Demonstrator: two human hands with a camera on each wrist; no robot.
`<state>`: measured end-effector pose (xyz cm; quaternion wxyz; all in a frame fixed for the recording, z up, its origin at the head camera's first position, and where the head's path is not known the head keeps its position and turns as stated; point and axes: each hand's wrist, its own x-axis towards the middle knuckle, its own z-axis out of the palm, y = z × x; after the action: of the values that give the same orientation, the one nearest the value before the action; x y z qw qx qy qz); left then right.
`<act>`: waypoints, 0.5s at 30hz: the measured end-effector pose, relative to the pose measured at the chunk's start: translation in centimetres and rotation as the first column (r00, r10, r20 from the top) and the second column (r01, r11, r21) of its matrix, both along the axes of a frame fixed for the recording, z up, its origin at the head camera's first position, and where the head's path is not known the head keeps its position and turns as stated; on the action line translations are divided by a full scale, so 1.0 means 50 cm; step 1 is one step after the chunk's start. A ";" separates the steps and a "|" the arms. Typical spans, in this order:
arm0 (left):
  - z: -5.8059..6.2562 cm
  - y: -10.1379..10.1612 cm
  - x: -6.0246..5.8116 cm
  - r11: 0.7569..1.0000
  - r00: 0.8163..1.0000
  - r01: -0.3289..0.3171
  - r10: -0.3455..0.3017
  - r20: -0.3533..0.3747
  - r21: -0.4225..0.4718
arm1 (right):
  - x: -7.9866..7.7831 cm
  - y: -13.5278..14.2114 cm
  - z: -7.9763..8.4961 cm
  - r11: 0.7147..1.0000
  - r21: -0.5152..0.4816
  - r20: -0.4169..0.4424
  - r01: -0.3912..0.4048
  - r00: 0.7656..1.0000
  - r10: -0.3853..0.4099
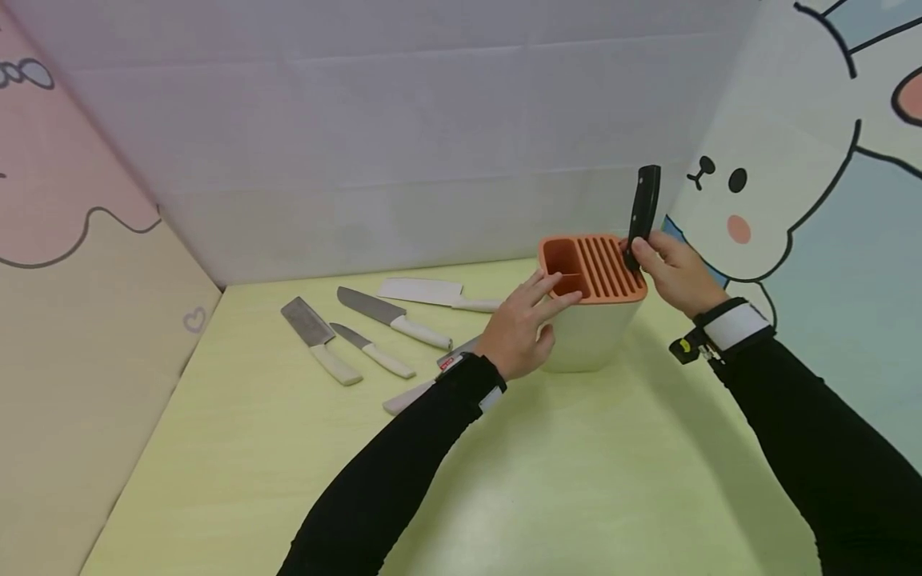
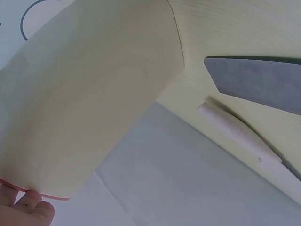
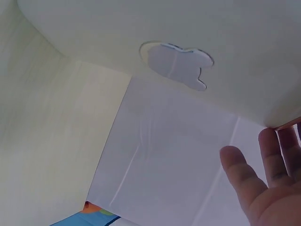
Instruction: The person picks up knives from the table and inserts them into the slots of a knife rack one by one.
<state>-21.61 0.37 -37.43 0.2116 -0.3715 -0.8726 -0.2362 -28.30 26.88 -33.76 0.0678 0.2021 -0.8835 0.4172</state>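
A cream knife block [image 1: 583, 340] with an orange slotted top stands at the back right of the table. Out of its right-end slot rises the black handle [image 1: 644, 200] of a knife, whose blade is hidden inside. My right hand [image 1: 677, 276] pinches that handle low down, near the slot. At the block's left side, my left hand [image 1: 522, 328] rests its extended fingers over the orange rim beside the open compartments. The left wrist view shows its fingertips [image 2: 28, 209] at the rim; in the right wrist view the right hand [image 3: 263, 188] appears beside the block's wall.
Left of the block lie a small cleaver [image 1: 310, 322], a paring knife [image 1: 370, 350], a chef's knife [image 1: 392, 316] and a broad white-handled knife [image 1: 421, 290]. Another blade [image 1: 406, 398] is partly covered by the left forearm. A white wall [image 1: 403, 160] stands behind the table.
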 end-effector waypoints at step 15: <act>-0.005 0.002 -0.001 1.000 1.000 0.002 -0.002 -0.008 0.015 | 0.004 -0.012 0.001 0.997 0.076 0.002 0.016 1.000 -0.016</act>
<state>-21.65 0.49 -37.69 0.2175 -0.3715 -0.8697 -0.2416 -28.12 26.27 -33.70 0.0622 0.1971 -0.9004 0.3828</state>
